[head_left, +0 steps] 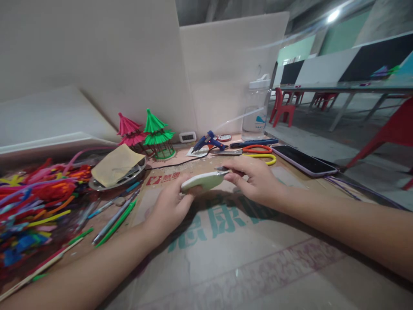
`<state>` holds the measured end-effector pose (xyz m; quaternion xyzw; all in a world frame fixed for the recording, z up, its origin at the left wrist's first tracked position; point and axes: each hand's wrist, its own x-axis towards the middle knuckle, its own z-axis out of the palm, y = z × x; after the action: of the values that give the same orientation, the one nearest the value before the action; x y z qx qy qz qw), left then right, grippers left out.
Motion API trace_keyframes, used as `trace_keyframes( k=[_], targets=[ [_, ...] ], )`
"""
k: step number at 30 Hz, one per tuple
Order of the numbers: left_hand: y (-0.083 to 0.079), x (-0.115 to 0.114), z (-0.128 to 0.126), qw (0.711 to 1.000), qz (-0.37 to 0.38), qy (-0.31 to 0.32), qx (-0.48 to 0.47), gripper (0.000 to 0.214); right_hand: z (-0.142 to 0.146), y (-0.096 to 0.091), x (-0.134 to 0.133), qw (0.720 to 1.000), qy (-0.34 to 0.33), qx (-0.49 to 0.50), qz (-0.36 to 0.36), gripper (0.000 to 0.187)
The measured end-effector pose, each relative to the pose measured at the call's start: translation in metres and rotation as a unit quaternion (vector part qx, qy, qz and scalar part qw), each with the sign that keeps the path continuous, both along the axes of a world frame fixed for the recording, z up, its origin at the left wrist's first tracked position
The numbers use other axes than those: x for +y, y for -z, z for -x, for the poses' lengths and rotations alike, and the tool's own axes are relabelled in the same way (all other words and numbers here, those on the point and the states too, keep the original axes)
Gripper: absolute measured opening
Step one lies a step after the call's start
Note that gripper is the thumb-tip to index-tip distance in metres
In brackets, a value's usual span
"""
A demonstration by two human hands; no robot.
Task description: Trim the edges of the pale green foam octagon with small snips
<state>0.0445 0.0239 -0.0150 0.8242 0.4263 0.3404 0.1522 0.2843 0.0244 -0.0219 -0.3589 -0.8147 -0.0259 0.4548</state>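
My left hand [169, 206] is closed round the near end of a pale green and white utility knife [204, 180], held just above the cardboard sheet [226, 254]. At the knife's far end, my right hand [256, 178] pinches the metal tip with thumb and fingers. Both forearms rest low over the cardboard, which carries teal printed characters.
A heap of coloured pipe cleaners [30, 202] lies left, with pens [118, 219] and a metal dish [114, 178] under yellow paper. Behind stand pink [129, 131] and green [158, 135] pagoda models, a blue glue gun [209, 141], orange-handled pliers [256, 149], a bottle [256, 110] and a phone [303, 160].
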Motion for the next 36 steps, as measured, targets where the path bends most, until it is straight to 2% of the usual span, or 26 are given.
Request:
trace_keyframes(
  k=[8, 16, 25, 30, 36],
  targets=[
    [-0.0010, -0.0005, 0.0010, 1.000, -0.022, 0.007, 0.020, 0.018, 0.0038, -0.0046, -0.0053, 0.997, -0.011, -0.057, -0.051, 0.026],
    [0.0004, -0.0008, 0.0021, 0.999, -0.034, 0.016, 0.025, 0.023, 0.0037, -0.0046, -0.0055, 0.996, -0.012, -0.063, -0.058, 0.025],
    [0.0017, 0.0010, 0.0010, 1.000, -0.015, 0.017, 0.016, 0.017, 0.0032, -0.0037, -0.0043, 0.995, -0.016, -0.062, -0.071, 0.024],
    [0.0002, 0.0015, -0.0001, 1.000, -0.008, 0.022, 0.012, 0.015, 0.0036, -0.0027, -0.0041, 0.998, -0.015, -0.052, -0.032, 0.024],
    [-0.0023, 0.0011, -0.0021, 1.000, -0.001, 0.003, 0.000, 0.013, 0.0032, 0.0031, 0.0017, 0.997, 0.024, 0.064, 0.043, 0.028]
  ],
)
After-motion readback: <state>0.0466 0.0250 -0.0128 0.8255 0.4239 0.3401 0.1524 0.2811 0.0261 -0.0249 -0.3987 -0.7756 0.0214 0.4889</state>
